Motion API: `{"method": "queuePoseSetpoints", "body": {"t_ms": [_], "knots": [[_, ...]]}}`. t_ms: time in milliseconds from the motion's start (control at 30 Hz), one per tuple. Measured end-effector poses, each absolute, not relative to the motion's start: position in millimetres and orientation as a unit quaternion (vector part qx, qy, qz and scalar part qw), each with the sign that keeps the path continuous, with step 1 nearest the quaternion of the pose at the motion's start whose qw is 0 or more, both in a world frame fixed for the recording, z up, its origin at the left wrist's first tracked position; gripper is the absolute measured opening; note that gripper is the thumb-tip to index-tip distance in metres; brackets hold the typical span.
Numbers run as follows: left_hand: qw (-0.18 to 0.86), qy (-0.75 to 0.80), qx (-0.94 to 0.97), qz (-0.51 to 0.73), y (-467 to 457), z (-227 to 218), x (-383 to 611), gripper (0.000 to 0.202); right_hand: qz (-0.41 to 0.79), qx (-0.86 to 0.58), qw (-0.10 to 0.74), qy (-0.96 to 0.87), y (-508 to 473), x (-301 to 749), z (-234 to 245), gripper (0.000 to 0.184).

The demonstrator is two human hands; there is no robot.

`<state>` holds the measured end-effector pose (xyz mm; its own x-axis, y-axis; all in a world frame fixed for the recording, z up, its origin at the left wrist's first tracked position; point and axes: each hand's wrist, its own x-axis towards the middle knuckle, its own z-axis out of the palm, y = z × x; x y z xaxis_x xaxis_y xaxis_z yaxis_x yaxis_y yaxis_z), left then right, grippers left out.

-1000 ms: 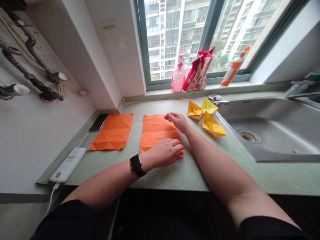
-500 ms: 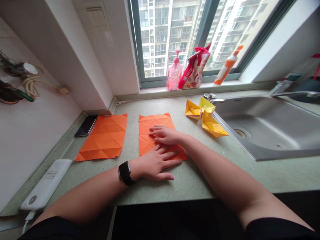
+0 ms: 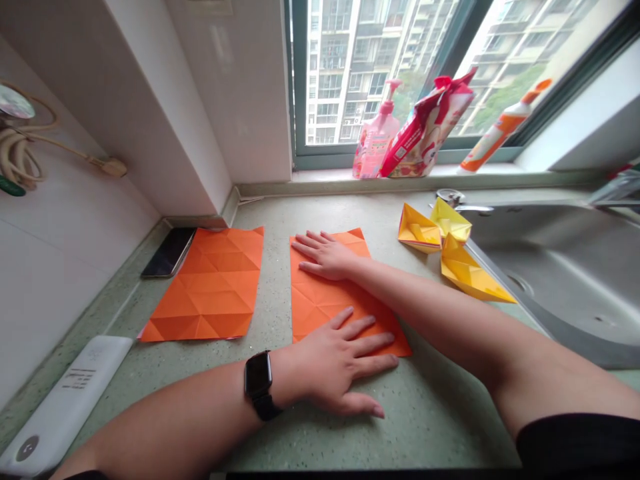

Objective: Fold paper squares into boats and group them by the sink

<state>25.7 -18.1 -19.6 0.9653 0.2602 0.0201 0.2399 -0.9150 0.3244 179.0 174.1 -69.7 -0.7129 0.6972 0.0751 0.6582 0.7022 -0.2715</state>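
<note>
Orange origami paper, creased into a grid of triangles, is lying flat on the speckled green counter directly beneath both hands, which are spread open and pressing on it from above, gripping nothing. The right hand is resting on the far end of the sheet, its fingers splayed and pointing left, their tips coming close to the paper's left edge. The left hand is lying across the near end, its fingers fanning out to the right, while its thumb is reaching off the paper onto the bare counter. A black smartwatch is sitting on the left wrist. Left of both hands, a second creased orange sheet is lying flat, with a black smartphone just beyond it by the wall and a white power bank lying near the left forearm. Ahead and to the right of the right hand, three folded yellow paper boats are bunching together beside a stainless steel sink. Farther ahead, a pink pump bottle, a red and white bag and an orange-capped bottle are standing on the windowsill.
</note>
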Motion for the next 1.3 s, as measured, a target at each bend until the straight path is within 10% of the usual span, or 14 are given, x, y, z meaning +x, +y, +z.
{"method": "queuePoseSetpoints", "body": {"t_ms": [433, 833, 1300], "knots": [[0.156, 0.137, 0.977, 0.039, -17, -27, 25, 0.072, 0.036, -0.661, 0.15, -0.735, 227, 221, -48, 0.072], [0.142, 0.13, 0.98, 0.059, -16, -31, 26, 0.072, 0.244, -0.292, 0.102, -0.919, 95, 217, -38, 0.047], [0.152, 0.119, 0.979, 0.064, -16, -25, 26, 0.08, 0.09, -0.375, 0.061, -0.921, 192, 157, -64, 0.07]]}}
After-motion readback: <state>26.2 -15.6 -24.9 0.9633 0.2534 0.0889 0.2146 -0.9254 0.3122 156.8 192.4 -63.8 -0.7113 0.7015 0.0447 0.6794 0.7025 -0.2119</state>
